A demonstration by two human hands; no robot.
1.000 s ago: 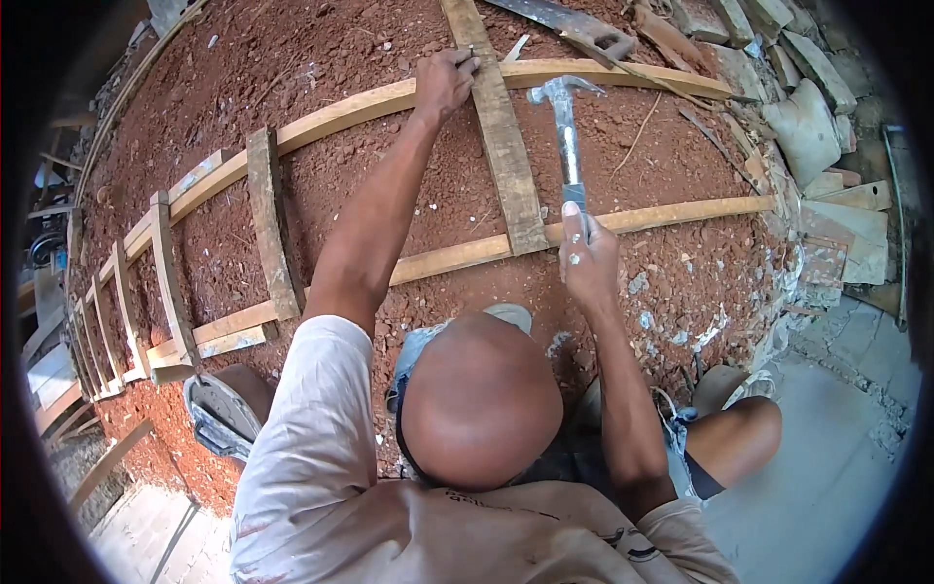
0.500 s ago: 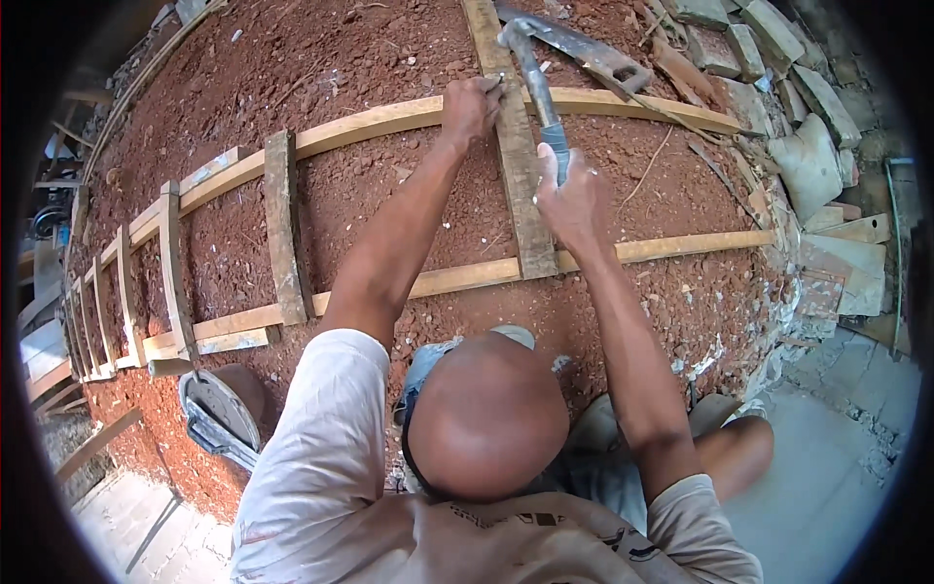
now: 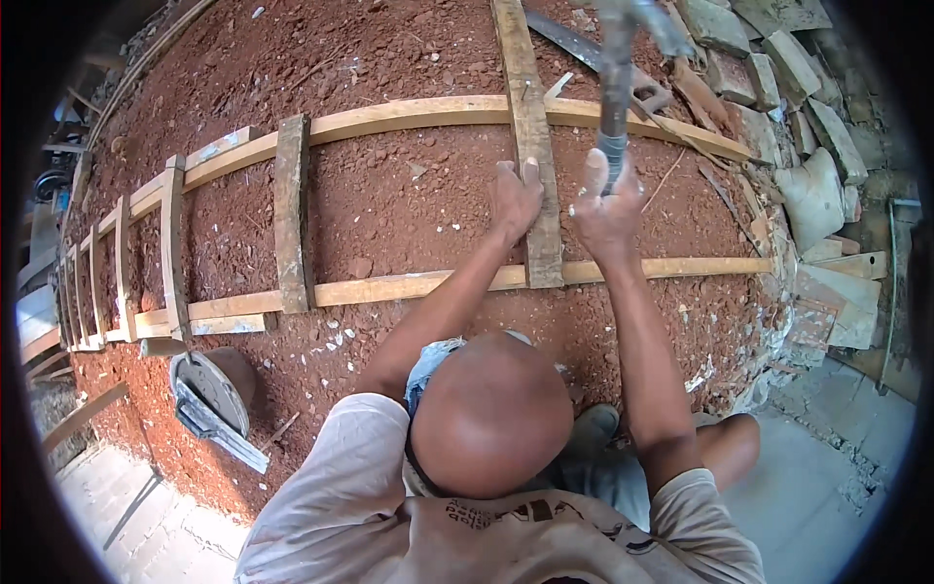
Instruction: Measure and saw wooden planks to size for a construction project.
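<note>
While red earth (image 3: 389,195) fills most of the view, a long wooden ladder frame (image 3: 409,117) lies flat across it, its two rails running from far left to right and curving with the lens. Crosspieces sit over the rails at intervals on the left, and one upright plank (image 3: 533,146) crosses both rails near the middle, its long axis running near to far. Off to the right, broken stone and rubble (image 3: 808,185) are piled along the edge of the dirt. Down at the near left, a saw-like tool (image 3: 209,399) rests at the edge of the earth.

Now the hands: the left hand (image 3: 514,200) is pressed flat against the plank's left edge, fingers stretched out toward the far side. Just beside it, the right hand (image 3: 605,209) is wrapped tight around the handle of a hammer (image 3: 615,88). That hammer stands raised, handle running away from the person, head pointing far and up, blurred at the top edge of the view, right of the plank.
</note>
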